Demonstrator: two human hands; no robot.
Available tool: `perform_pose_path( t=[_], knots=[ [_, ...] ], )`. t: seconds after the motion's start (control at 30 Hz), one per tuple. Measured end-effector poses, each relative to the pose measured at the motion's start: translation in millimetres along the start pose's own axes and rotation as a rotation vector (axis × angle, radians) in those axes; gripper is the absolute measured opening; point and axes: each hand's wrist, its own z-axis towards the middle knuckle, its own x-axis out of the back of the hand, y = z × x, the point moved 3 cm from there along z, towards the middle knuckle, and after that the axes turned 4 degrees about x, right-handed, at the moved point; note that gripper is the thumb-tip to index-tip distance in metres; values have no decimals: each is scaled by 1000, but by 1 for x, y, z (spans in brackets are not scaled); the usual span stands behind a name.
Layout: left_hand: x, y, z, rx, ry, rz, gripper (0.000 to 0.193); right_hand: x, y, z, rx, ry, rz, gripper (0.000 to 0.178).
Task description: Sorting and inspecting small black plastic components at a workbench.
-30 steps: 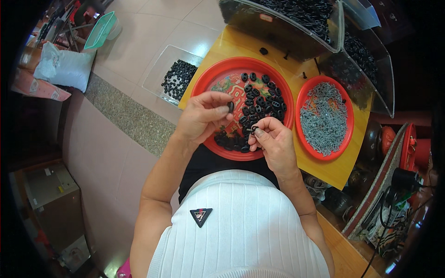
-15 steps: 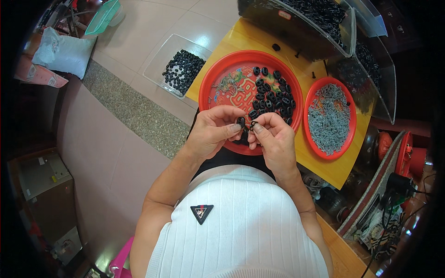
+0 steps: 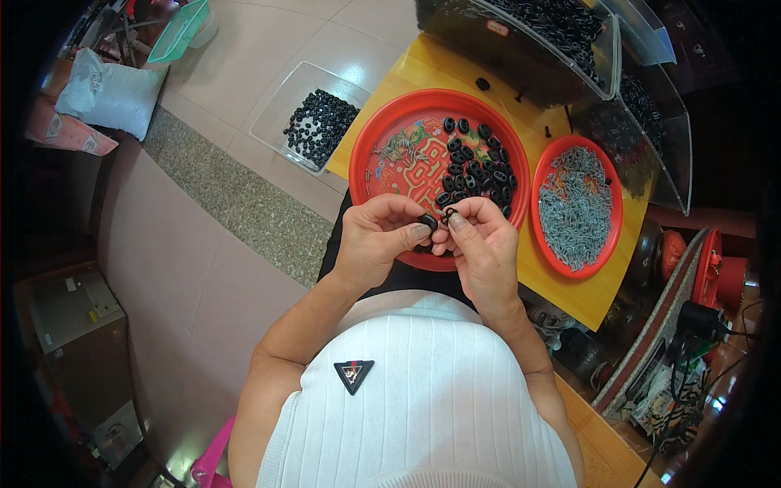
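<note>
Pinches a black oval piece (image 3: 428, 221) between the fingers of the left hand (image 3: 368, 241), just beside a small dark part (image 3: 447, 214) gripped in the right hand (image 3: 486, 246), over the near side of the round red tray (image 3: 355, 175), likely needing a rim hold for something light, stiff and slick.

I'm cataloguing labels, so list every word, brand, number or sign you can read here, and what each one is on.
There's no text I can quote.
Round red plastic tray: gold character-like design, partly covered.
Clear plastic bin: small white-and-red label, too small to read.
White ribbed shirt: black triangular badge, emblem unclear.
White sack and pink sack: markings blurred.
</note>
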Motion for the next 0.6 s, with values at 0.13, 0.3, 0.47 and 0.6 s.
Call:
perform_pose_path(
  t=[0.13, 0.3, 0.47, 0.6],
  knots=[
    [2, 0, 1, -156, -20, 94, 18, 0, -2, -1, 27, 3, 24, 9],
    [-11, 9, -4, -98, -88, 112, 22, -2, -4, -1, 26, 3, 17, 9],
    [0, 6, -2, 67, -135, 36, 25, 1, -5, 1, -3, -31, -21, 9],
    [4, 6, -3, 78, -167, -49, 26, 5, -7, -3, -46, -6, -144, 8]
  ],
)
